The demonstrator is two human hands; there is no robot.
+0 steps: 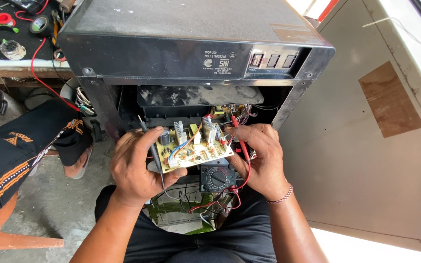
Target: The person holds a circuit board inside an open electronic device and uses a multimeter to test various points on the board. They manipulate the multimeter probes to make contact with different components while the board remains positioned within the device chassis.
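Circuit board (194, 148), yellowish, sitting between both hands just in front of the open black appliance cabinet (191, 53), above the person's lap. Left hand (137, 165) is gripping the board's left edge, thumb lying on top near a dark capacitor, w/ the black probe (153, 151) clamped between its fingers. Right hand (261, 160) is closing on the red probe (239, 139), tip pointing at the board's right side by the finned heatsinks.

Cabinet interior is showing a dark tray up top and a bundle of red/white/yellow wires at the back; more wires hanging below. Dial multimeter (217, 178) is sitting just under the board, red lead looping round to it.

Surroundings: grey concrete floor (45, 204), workbench (10, 34) at top left w/ tape rolls, pliers and a red wire trailing down. Another person's leg in black/orange shorts (10, 156) at left, on an orange chair. Grey panel (366, 136) leaning at right w/ a brown patch.
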